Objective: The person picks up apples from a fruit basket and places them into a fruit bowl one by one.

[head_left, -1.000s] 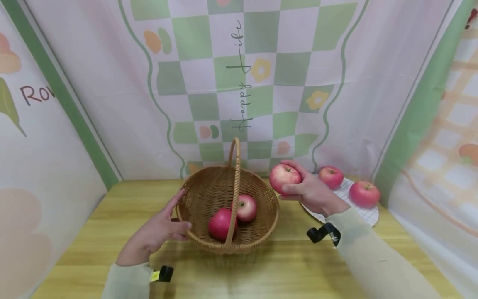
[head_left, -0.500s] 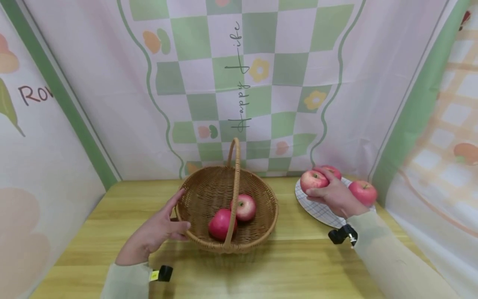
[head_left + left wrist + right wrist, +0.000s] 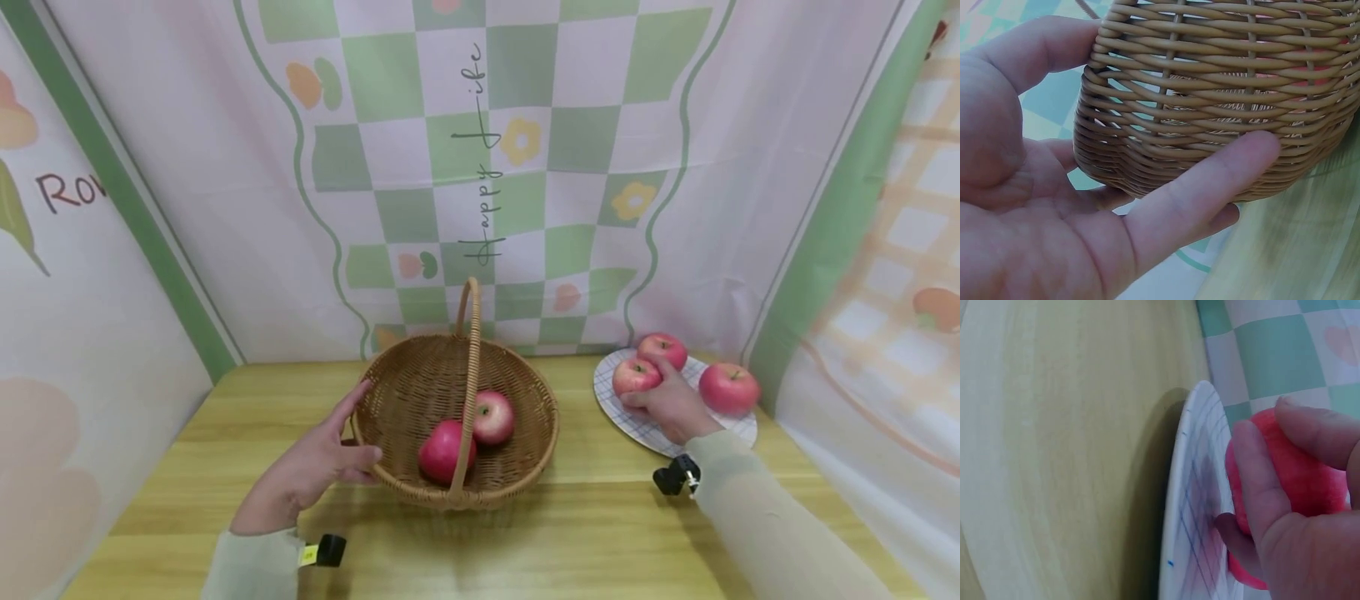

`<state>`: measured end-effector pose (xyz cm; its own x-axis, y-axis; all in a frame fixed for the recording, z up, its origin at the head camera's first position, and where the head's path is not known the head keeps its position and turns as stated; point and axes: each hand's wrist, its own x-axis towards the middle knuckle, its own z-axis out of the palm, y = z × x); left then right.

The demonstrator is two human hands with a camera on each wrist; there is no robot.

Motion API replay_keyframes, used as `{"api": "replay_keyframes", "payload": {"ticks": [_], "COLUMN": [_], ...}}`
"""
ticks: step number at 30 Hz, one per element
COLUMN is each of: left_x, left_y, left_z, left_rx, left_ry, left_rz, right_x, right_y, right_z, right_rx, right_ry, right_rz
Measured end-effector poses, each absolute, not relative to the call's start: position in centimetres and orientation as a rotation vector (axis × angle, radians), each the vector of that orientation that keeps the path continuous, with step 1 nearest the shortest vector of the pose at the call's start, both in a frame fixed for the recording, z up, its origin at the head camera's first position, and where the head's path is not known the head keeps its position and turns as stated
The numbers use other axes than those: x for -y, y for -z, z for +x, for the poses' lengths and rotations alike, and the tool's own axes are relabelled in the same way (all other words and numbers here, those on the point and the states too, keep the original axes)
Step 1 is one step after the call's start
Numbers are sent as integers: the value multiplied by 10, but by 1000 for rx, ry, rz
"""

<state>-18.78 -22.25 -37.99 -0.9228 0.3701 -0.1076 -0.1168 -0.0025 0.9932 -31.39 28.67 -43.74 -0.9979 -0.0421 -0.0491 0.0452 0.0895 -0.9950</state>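
On the wooden table stands a wicker basket (image 3: 390, 375) with a tall handle, holding two red apples (image 3: 444, 451). My left hand (image 3: 318, 458) touches the basket's left side, thumb and fingers spread. The left wrist view shows straight fingers (image 3: 1200, 194) lying against the weave. To the right, my right hand (image 3: 675, 404) grips an apple (image 3: 633, 377) at the left part of a white plate (image 3: 637, 429) with grid lines. In the right wrist view, fingers and thumb curl round that apple (image 3: 1310, 481), close to the plate's surface.
Two more apples lie on the plate: one apple (image 3: 663, 350) behind the gripped one, another apple (image 3: 730, 388) at the right. A printed cloth (image 3: 517, 75) hangs behind the wooden table (image 3: 247, 417), with more cloth at both sides.
The right hand has carried its apple from beside the basket rightward and down to the plate. The left hand and basket stay where they were.
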Motion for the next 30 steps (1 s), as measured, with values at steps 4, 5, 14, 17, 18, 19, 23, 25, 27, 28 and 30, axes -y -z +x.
{"api": "replay_keyframes", "payload": {"ticks": [4,5,14,17,18,19,23,25,27,28,30], "left_x": [223,223,223,223,223,223,223,222,222,222,222], "left_y": [380,380,380,380,380,380,380,379,379,379,378], "left_z": [-187,-187,-186,-185,-185,-185,-185,-185,-185,-185,-185], "left_rx": [-1940,-1942,-1916,-1932,-1937,-1944,-1962,-1969,-1965,-1959,-1947], "left_ry": [-1987,-1985,-1996,-1986,-1982,-1978,-1965,-1961,-1966,-1971,-1980], "left_rz": [266,268,272,267,267,270,283,284,285,286,292], "right_x": [-284,-283,-277,-278,-278,-279,-281,-280,-276,-273,-266], "right_y": [439,439,436,439,439,439,431,421,409,402,388], "right_z": [-316,-317,-316,-315,-315,-314,-310,-308,-305,-303,-299], "right_rx": [-2247,-2258,-2352,-2317,-2314,-2311,-2439,-2570,-2729,-2789,-2797], "right_ry": [2095,2083,2026,2076,2078,2077,1933,1812,1705,1684,1767], "right_rz": [10,6,-27,-23,-16,-7,-33,-48,-41,-16,30]}}
